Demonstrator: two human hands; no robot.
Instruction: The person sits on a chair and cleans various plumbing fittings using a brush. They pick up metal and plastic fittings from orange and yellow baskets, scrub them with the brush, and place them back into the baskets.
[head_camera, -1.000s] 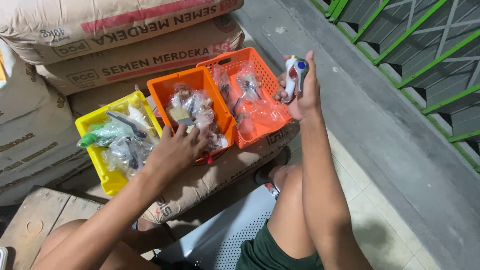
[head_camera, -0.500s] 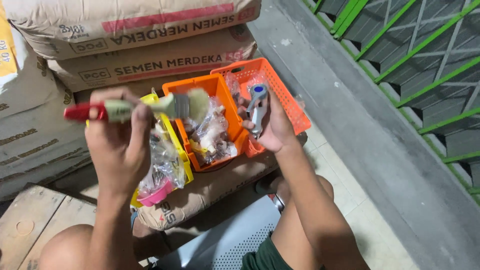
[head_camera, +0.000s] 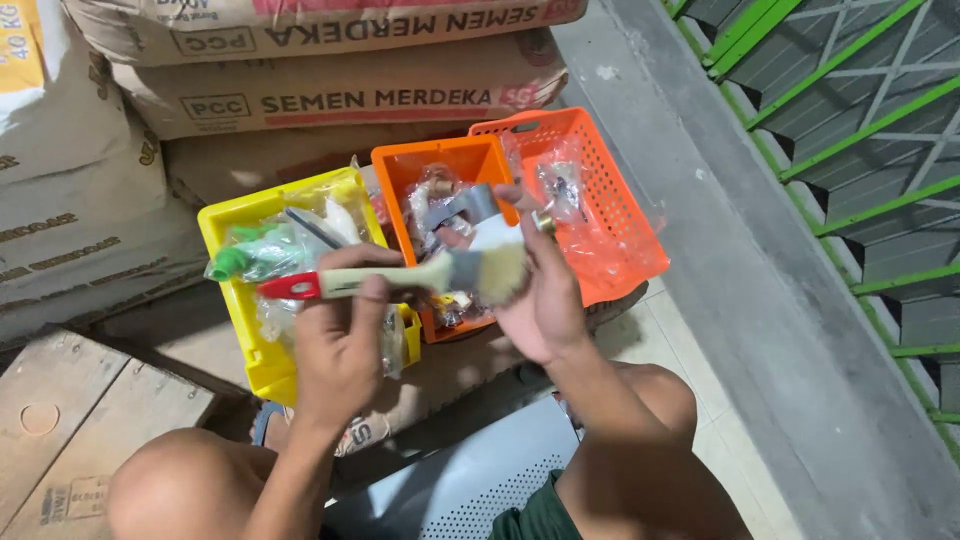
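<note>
left hand (head_camera: 340, 345) clenched round a paintbrush (head_camera: 400, 278) handle, brush level above the baskets. right hand (head_camera: 540, 290) cups the bristle end, fingers closed on a small white-grey fitting (head_camera: 478, 215). below: yellow basket (head_camera: 235, 300), orange basket (head_camera: 440, 160), red-orange basket (head_camera: 620, 240), all holding bagged parts, set on cement sacks (head_camera: 330, 95).

Left hand (head_camera: 340, 345) grips a paintbrush (head_camera: 400, 278) by its pale handle; red handle tip points left, bristles point right. Right hand (head_camera: 540, 290) is closed around the bristle end, touching the ferrule. A small brass-coloured piece (head_camera: 543, 222) sits at the right fingers (head_camera: 520, 200); its kind cannot be told. Under the hands, three bins side by side: yellow bin (head_camera: 225, 235), orange bin (head_camera: 440, 160), orange basket (head_camera: 620, 215), all holding bagged small parts. Bins rest on cement sacks (head_camera: 330, 95). Wooden board (head_camera: 90, 410) lower left.
</note>
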